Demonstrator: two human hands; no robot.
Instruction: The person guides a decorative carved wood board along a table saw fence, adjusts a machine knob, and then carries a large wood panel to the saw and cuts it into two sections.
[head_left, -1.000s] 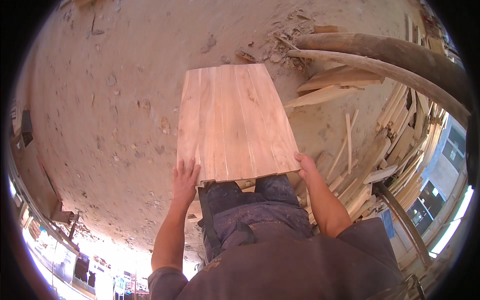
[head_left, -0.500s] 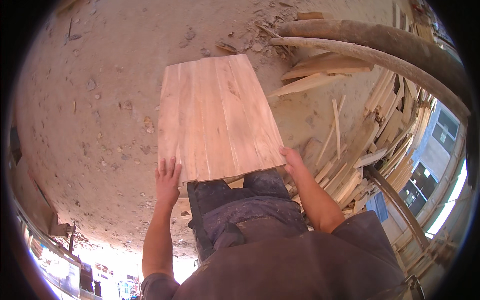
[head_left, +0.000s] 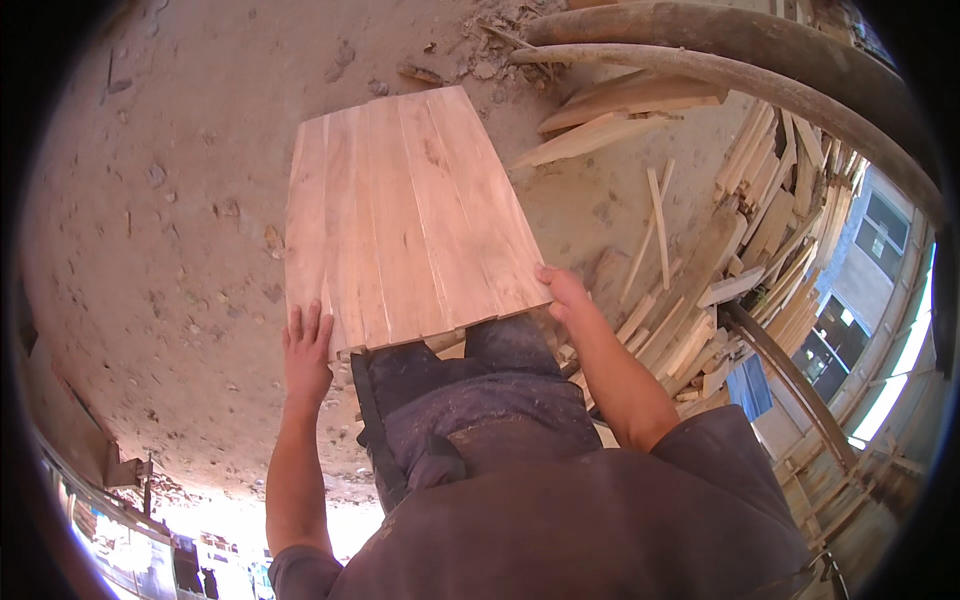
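Observation:
A wooden panel [head_left: 400,220] made of several pale boards set side by side stretches out in front of my body, its near end uneven and close to my waist. At its near left corner, my left hand [head_left: 307,350] holds the edge, fingers lying on the top face and the thumb out of sight. My right hand [head_left: 568,295] grips the near right corner, with the thumb side on top and the other fingers mostly hidden under the edge. The underside of the panel cannot be seen.
Dusty ground [head_left: 180,260] with small stones spreads left and ahead. Two thick curved pipes or poles [head_left: 720,70] cross the far right. Wood offcuts [head_left: 690,340] lie piled along the right, and larger slabs [head_left: 630,105] rest beyond the panel. A windowed wall [head_left: 850,290] stands farther right.
The panel and both hands have shifted a little left and up in the picture, and the surroundings have moved the same way. Both hands keep their hold.

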